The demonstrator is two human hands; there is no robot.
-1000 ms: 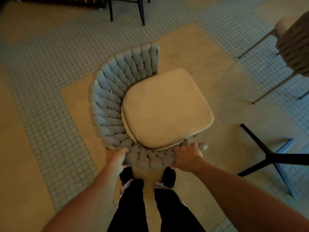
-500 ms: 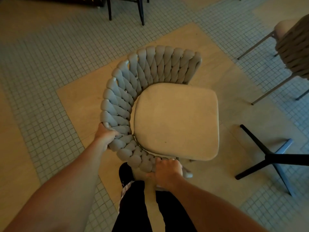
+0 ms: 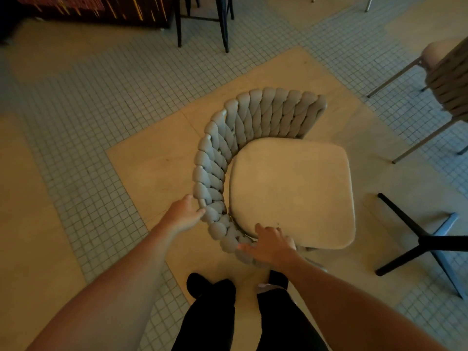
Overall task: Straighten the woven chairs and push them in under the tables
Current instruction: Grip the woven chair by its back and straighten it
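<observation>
Second woven chair [image 3: 448,72] cut off by right edge.

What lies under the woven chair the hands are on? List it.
Under the woven chair shows beige floor slab and, below the right hand, part of a pale chair leg. The cushion covers the other legs and the floor beneath.
</observation>
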